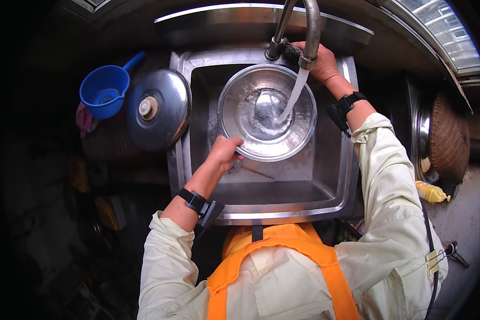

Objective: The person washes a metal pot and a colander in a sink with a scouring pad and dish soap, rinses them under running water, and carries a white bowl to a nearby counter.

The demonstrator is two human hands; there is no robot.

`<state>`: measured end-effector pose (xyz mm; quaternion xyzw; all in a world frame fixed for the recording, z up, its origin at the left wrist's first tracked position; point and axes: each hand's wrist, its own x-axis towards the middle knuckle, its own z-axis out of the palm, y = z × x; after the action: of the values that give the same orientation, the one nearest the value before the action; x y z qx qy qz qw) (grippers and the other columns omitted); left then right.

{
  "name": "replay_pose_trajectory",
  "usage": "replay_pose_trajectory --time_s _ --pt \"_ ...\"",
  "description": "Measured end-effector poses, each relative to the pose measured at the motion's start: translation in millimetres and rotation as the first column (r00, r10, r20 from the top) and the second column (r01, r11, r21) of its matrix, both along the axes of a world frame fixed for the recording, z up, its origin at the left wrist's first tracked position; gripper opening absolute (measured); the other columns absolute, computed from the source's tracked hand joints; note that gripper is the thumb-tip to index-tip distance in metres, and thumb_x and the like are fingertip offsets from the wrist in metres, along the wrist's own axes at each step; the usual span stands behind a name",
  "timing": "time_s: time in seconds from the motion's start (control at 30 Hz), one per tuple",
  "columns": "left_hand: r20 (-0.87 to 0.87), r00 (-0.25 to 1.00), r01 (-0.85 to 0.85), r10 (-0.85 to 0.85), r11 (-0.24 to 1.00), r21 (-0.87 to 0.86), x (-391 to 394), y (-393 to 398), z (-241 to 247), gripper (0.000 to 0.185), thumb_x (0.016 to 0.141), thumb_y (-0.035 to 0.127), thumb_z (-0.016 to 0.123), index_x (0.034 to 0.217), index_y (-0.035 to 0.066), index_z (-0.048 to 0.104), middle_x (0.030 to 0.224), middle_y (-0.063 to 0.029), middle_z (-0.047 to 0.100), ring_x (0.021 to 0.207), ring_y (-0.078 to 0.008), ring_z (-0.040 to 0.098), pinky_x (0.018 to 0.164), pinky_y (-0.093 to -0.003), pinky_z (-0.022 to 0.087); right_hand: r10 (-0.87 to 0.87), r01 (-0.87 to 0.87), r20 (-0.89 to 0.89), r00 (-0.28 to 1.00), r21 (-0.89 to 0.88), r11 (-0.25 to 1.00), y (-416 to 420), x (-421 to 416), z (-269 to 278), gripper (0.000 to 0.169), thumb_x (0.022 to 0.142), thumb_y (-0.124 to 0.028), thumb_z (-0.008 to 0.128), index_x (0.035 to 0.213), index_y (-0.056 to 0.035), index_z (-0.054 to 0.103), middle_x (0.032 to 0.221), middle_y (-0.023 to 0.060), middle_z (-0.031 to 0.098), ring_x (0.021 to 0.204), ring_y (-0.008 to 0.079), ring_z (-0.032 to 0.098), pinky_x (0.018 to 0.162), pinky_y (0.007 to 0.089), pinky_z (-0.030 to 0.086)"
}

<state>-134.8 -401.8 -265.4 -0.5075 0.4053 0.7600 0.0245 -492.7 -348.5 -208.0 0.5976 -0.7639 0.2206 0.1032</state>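
A round stainless-steel basin [228,108] sits in the metal sink [280,192]. My left hand [224,152] grips the basin's near-left rim, with the thumb over the edge. From the curved metal faucet [313,24], a stream of water [298,90] falls into the basin, where water lies at the bottom. My right hand [324,64] is at the faucet's base behind the spout, its fingers by a dark, rough-looking thing [292,53]. The spout hides part of that hand, so whether it holds the dark thing or the tap handle cannot be told.
Left of the sink lie a domed metal lid [164,104] with a pale knob and a blue plastic dipper [104,92] above a pink cloth [84,120]. To the right are a woven basket [450,140] and a yellow squeeze bottle [431,192]. A metal backsplash [224,24] stands behind.
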Motion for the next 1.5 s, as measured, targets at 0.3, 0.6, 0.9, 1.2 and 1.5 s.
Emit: replay_pose_trajectory --time_s 0.3,0.6,0.9,1.2,1.5 --pt "0.070 0.996 0.060 -0.056 0.997 -0.057 -16 10 -6 0.019 0.082 0.006 0.060 0.093 -0.009 0.061 0.084 -0.0130 0.063 0.062 -0.0218 0.063 0.047 -0.0293 0.054 -0.114 0.125 0.205 0.972 -0.044 0.991 52 11 27 0.031 0.078 -0.014 0.067 0.109 -0.0156 0.066 0.107 0.0043 0.068 0.099 0.0298 0.063 0.085 0.0360 0.052" --pt "-0.085 0.991 -0.027 0.107 0.767 0.641 -62 74 -65 0.021 0.083 0.003 0.054 0.103 -0.003 0.055 0.094 -0.0170 0.065 0.081 -0.0303 0.068 0.056 -0.0304 0.057 -0.282 0.706 0.839 0.465 -0.160 0.690 248 112 68 0.029 0.084 -0.001 0.065 0.112 0.0052 0.062 0.099 0.0037 0.067 0.088 0.0110 0.062 0.082 0.0258 0.050" --pt "-0.177 0.962 -0.052 0.208 0.777 0.628 -61 119 -74 0.023 0.085 0.000 0.058 0.108 0.000 0.056 0.108 -0.0120 0.062 0.101 -0.0247 0.060 0.094 -0.0419 0.050 -0.245 0.871 0.951 0.189 -0.048 0.489 325 223 74 0.030 0.083 0.002 0.064 0.113 0.0039 0.062 0.100 0.0027 0.066 0.088 0.0106 0.061 0.083 0.0257 0.049" --pt "-0.135 0.957 -0.185 0.259 0.896 0.405 -57 80 -62 0.007 0.086 0.002 0.057 0.093 0.001 0.056 0.088 -0.0107 0.061 0.075 -0.0228 0.060 0.062 -0.0326 0.055 -0.132 0.846 0.981 0.142 -0.051 0.531 310 242 70 0.028 0.084 0.000 0.064 0.111 0.0025 0.062 0.099 0.0015 0.066 0.088 0.0094 0.060 0.083 0.0249 0.048" --pt "-0.030 0.907 -0.419 0.421 0.906 0.057 -34 78 -52 0.018 0.084 0.001 0.056 0.101 -0.005 0.054 0.093 -0.0145 0.060 0.073 -0.0275 0.064 0.059 -0.0393 0.058 -0.098 0.722 0.993 0.064 0.022 0.692 253 246 54 0.023 0.083 -0.004 0.066 0.105 0.0014 0.064 0.092 0.0000 0.065 0.080 0.0073 0.058 0.074 0.0232 0.048"
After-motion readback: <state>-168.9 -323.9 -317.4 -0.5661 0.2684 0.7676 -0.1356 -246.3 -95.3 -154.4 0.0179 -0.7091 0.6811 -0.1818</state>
